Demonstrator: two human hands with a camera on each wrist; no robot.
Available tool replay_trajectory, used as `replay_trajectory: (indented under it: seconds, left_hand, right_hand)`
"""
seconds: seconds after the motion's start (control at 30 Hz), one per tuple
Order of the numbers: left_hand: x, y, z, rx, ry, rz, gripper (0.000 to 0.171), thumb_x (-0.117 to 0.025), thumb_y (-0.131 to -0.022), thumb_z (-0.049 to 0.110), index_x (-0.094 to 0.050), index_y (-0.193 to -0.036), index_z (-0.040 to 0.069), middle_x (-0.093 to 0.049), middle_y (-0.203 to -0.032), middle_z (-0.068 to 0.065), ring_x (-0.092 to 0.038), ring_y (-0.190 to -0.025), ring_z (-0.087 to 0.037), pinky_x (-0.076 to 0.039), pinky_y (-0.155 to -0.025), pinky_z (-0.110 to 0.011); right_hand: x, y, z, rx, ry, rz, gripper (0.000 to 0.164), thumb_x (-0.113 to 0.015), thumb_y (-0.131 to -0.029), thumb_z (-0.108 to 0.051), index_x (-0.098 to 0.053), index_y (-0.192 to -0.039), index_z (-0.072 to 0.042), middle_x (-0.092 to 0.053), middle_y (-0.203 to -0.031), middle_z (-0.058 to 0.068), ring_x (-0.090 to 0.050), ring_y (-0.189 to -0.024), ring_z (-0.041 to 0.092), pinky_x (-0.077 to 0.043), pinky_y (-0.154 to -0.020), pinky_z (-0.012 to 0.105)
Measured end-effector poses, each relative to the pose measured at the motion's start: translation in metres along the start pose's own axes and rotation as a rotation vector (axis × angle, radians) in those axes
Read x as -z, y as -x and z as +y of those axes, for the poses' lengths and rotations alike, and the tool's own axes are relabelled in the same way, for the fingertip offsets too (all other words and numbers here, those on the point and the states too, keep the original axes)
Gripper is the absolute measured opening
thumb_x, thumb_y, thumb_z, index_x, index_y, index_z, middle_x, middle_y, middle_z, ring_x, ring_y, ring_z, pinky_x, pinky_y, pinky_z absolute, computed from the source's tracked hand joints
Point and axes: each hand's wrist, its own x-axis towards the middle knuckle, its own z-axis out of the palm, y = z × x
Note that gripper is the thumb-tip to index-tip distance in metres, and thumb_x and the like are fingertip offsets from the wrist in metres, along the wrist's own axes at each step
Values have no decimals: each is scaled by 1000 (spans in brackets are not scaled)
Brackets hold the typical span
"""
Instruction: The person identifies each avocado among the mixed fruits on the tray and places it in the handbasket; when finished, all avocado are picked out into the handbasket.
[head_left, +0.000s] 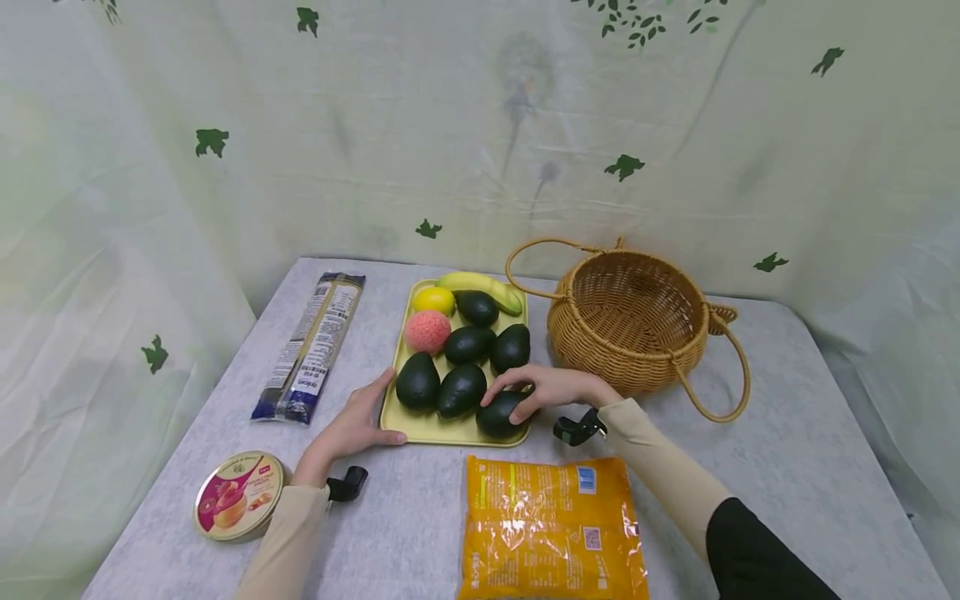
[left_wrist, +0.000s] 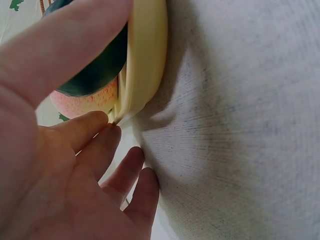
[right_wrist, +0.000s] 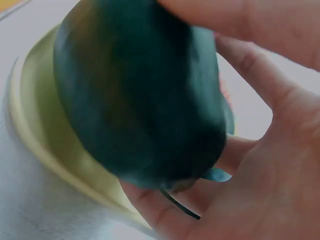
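Several dark green avocados (head_left: pixel 417 382) lie on a pale yellow tray (head_left: pixel 441 431). My right hand (head_left: pixel 542 388) grips the avocado (head_left: pixel 501 416) at the tray's front right corner, with thumb and fingers on opposite sides of it. Seen from the right wrist, that avocado (right_wrist: pixel 135 95) covers much of the tray. At the front left corner, my left hand (head_left: pixel 358 422) touches the tray, its thumb by the front edge and its fingers along the left side. In the left wrist view, fingertips (left_wrist: pixel 112 131) meet the rim.
A lemon (head_left: pixel 434 301), a pink round fruit (head_left: pixel 427 332) and bananas (head_left: pixel 487 290) share the tray. Right of it stands a wicker basket (head_left: pixel 600 354) with handles. A long packet (head_left: pixel 311 350) and a round tin (head_left: pixel 238 496) lie left; an orange bag (head_left: pixel 551 525) lies in front.
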Motion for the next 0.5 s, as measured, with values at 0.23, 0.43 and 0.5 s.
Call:
replay_trajectory:
  seconds: [0.23, 0.43, 0.5]
  left_hand:
    - [-1, -1, 0, 15, 0, -7, 106, -85, -71, 23, -19, -148, -10, -20, -151, -29, -17, -135, -49, -15, -109, -61]
    - [0, 0, 2, 3, -5, 2, 105, -85, -71, 21, -20, -147, -11, -21, -151, -30, -18, -135, -50, -14, -109, -61]
    - [0, 0, 2, 10, -3, 0, 105, -85, -71, 21, -19, -147, -10, -21, -151, -29, -17, -136, -49, -14, -109, -60]
  right_hand:
    - [10, 15, -22, 70, 3, 143, 37, -63, -93, -23, -58, -130, -21, -53, -133, -5, -45, -122, 16, -36, -103, 41]
    - [22, 36, -46, 53, -60, 266, 41, -62, -94, -25, -55, -134, -22, -52, -133, -1, -47, -118, 23, -40, -96, 42]
    - [28, 44, -53, 60, -47, 283, 42, -62, -94, -24, -54, -135, -20, -52, -133, 0, -47, -118, 25, -41, -96, 43]
